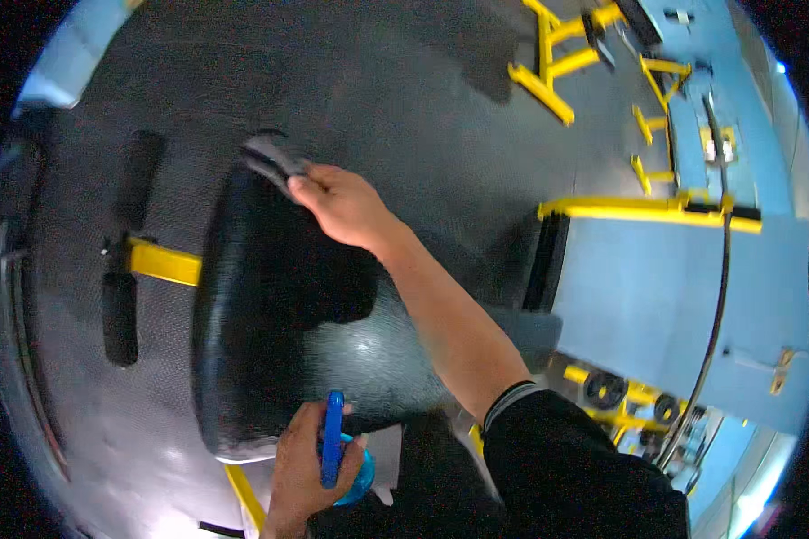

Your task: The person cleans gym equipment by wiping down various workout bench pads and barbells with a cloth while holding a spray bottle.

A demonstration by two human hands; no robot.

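Observation:
A black padded gym bench (276, 303) lies before me, its smooth cover shining on the near right part. At the pad's far end, my right hand (340, 202) grips a folded grey cloth (273, 158), which appears to touch the surface. My left hand (303, 465) is by the near end, wrapped around a spray bottle (357, 478) with a blue trigger head (334, 431). Part of the light blue bottle is hidden behind the fingers.
Black foam rollers (121, 316) on a yellow bar (165, 261) extend from the bench's left side. Yellow-framed gym equipment (556, 54) stands at upper right. A blue door (647, 290) and a barbell (721, 269) on a yellow rack (647, 209) are at right.

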